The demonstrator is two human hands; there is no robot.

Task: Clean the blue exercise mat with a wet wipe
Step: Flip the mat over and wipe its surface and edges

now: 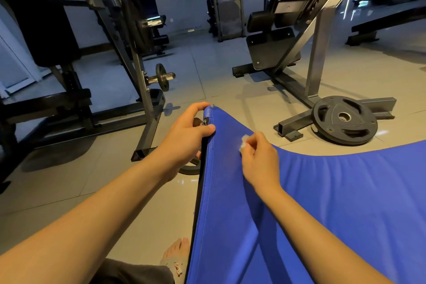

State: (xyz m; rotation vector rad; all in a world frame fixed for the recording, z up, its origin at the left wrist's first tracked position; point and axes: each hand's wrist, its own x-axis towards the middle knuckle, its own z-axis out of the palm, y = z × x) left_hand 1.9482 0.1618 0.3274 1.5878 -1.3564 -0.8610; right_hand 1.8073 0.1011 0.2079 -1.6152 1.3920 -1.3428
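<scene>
My left hand [184,131] grips the raised corner of the blue exercise mat [322,203] at the centre of the frame, fingers [200,107] curled over its top edge and thumb pressed on the blue face. The mat fills the lower right, tilted up off the tiled floor [219,64]. My right hand [258,157] pinches a small white wet wipe [244,143] against the mat just right of that corner. A weight plate [344,120] lies on the floor at right.

location: a gym. evidence: steel-framed weight machines [306,30], a loose weight plate [344,120] on the tiled floor [219,71], a plate-loaded rack [138,37], padded benches [387,24].
</scene>
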